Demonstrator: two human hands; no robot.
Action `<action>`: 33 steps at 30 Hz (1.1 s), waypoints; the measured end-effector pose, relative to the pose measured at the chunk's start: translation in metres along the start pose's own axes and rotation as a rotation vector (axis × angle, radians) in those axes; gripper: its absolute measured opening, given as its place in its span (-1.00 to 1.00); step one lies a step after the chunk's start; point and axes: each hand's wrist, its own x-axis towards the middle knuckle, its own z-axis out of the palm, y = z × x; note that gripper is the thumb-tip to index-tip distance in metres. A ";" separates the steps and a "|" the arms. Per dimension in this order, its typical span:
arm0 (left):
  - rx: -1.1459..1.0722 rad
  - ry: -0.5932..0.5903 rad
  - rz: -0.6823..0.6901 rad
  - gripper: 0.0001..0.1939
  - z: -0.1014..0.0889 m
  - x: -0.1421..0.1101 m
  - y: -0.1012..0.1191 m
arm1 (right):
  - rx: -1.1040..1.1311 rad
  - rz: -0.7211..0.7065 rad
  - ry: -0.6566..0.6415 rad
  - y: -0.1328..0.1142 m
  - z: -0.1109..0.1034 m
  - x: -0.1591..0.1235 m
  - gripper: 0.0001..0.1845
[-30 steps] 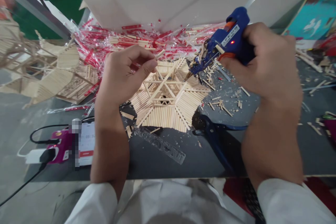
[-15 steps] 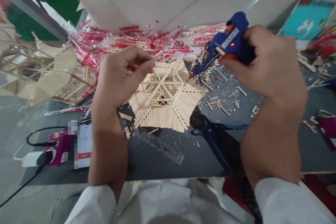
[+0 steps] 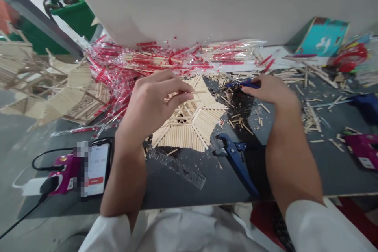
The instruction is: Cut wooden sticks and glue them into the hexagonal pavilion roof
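Observation:
My left hand (image 3: 161, 98) pinches a short, thin wooden stick (image 3: 200, 92) between thumb and fingertips. Beneath it lies a star-shaped piece built of pale wooden sticks (image 3: 180, 137), flat panels around an open lattice middle that the hand partly covers. To the right, my right hand (image 3: 270, 88) is closed around a blue glue gun (image 3: 249, 83), now low over the table and turned so that little more than its front shows. Nearer to me rest a blue-handled cutter (image 3: 236, 157) and a clear plastic ruler (image 3: 180, 167).
Red-and-clear wrappers with sticks (image 3: 165, 57) run along the wall. Stick offcuts (image 3: 240, 121) litter the right side. A larger stick model (image 3: 56, 90) stands at left, near a phone (image 3: 99, 169) and a purple power strip (image 3: 63, 175). A turquoise box (image 3: 325, 37) leans at back right.
My right hand has lowered the glue gun from above the star piece toward the tabletop. My left hand, still pinching the stick, has shifted right and slightly down. The view has tilted up somewhat.

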 end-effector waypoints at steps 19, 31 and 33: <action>-0.013 0.012 -0.029 -0.88 0.003 0.002 0.014 | 0.668 -0.607 0.262 -0.125 -0.036 -0.122 -0.87; -0.049 0.053 -0.083 -0.89 -0.007 -0.001 -0.011 | 0.633 -0.630 0.253 -0.125 -0.031 -0.114 -0.91; -0.053 0.052 -0.061 -0.90 -0.005 -0.001 -0.013 | 0.636 -0.629 0.244 -0.127 -0.029 -0.114 -0.90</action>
